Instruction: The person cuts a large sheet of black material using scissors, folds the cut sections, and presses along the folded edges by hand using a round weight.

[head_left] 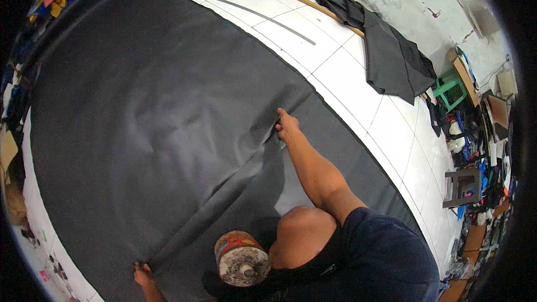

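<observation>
Beside our bent knee (302, 235), a round can (239, 239) is carrying a red and orange printed label, its lettering showing too small for us to read. Our right arm is stretching forward, the elbow only slightly bent, and our right hand (287, 125) is pinching a raised fold of the black sheet (140, 134) between thumb and fingers. Our left hand (144, 275) is reaching low and to the left, its fingers closing on the other end of that same fold, so a long diagonal ridge is running between our hands. The sheet is lying under and in front of us, spreading across the white tiled floor (391, 134); its smooth surface is giving off a dull sheen and rippling softly near the middle. The can's pale, stained top is showing a small central knob. Beyond the sheet's right edge, a thin grey strip (251, 12), a tan rod (324, 12) and a crumpled dark cloth (394, 56) are lying on the tiles.
</observation>
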{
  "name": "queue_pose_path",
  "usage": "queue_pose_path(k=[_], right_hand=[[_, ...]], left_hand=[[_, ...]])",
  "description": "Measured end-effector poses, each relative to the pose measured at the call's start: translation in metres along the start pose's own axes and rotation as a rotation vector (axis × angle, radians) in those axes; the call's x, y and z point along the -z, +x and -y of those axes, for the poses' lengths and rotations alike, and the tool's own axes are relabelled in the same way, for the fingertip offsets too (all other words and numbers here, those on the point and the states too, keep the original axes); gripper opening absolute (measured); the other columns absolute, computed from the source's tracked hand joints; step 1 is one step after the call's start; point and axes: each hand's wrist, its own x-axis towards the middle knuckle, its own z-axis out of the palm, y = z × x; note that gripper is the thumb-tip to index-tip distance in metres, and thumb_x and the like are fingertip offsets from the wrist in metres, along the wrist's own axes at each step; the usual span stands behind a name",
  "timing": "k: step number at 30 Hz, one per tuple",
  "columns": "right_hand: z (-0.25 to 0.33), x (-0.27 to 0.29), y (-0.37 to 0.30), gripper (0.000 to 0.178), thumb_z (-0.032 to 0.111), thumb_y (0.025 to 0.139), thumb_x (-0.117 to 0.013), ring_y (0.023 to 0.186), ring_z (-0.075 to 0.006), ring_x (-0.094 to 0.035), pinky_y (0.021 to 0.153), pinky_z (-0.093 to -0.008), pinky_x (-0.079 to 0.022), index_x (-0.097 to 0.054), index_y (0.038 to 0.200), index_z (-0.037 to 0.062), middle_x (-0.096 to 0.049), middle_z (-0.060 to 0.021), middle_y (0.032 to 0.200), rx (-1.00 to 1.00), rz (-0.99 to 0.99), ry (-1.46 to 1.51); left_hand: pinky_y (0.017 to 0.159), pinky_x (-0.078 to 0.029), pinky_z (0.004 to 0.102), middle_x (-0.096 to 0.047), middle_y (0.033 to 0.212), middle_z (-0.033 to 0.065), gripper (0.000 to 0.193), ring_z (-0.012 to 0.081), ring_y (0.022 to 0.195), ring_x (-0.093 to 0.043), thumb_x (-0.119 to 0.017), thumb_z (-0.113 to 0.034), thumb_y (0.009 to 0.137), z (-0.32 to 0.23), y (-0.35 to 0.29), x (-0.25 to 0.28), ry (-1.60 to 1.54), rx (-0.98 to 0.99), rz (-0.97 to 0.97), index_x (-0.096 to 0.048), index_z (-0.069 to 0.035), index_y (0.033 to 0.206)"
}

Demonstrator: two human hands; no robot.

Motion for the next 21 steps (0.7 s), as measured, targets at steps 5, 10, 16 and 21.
queue_pose_path(k=[5, 10, 16, 21], right_hand=[[-0.015, 0.022, 0.012, 0.047, 0.034, 0.081, -0.076, 0.089, -0.0286, -0.065, 0.074, -0.0385, -0.053, -0.066, 0.107, -0.0039, -0.067, -0.0185, 0.101, 0.227, -0.187, -0.505], [-0.018, 0.053, 0.015, 0.050, 0.036, 0.082, -0.072, 0.107, -0.0374, -0.063, 0.089, -0.0431, -0.049, -0.065, 0.111, -0.0038, -0.066, -0.0246, 0.112, 0.433, -0.277, -0.819], [-0.024, 0.060, 0.012, 0.052, 0.038, 0.084, -0.067, 0.112, -0.0410, -0.060, 0.095, -0.0444, -0.047, -0.064, 0.112, -0.0053, -0.063, -0.0276, 0.116, 0.434, -0.301, -0.869], [-0.031, 0.075, 0.028, 0.052, 0.039, 0.084, -0.065, 0.112, -0.0422, -0.059, 0.095, -0.0447, -0.047, -0.065, 0.111, -0.0053, -0.063, -0.0276, 0.117, 0.420, -0.312, -0.778]], left_hand=[[0.057, -0.049, 0.0324, -0.055, 0.070, 0.0094, 0.027, 0.0207, 0.061, -0.055, -0.062, -0.023, 0.094, 0.007, -0.012, 0.028, -0.056, -0.049, 0.029, -0.062, 0.004, 0.097], [0.055, -0.048, 0.0324, -0.055, 0.067, 0.0081, 0.028, 0.0205, 0.059, -0.055, -0.061, -0.025, 0.094, 0.016, -0.022, 0.028, 0.499, -0.437, 0.182, -0.062, 0.002, 0.100], [0.053, -0.046, 0.0292, -0.057, 0.075, 0.0071, 0.030, 0.0168, 0.062, -0.054, -0.061, -0.033, 0.092, 0.020, -0.034, 0.032, -0.077, 0.029, 0.060, -0.061, -0.003, 0.092], [0.055, -0.046, 0.0264, -0.054, 0.077, 0.0060, 0.031, 0.0163, 0.069, -0.056, -0.062, -0.033, 0.093, 0.030, -0.033, 0.038, -0.039, 0.036, 0.163, -0.061, -0.002, 0.099]])
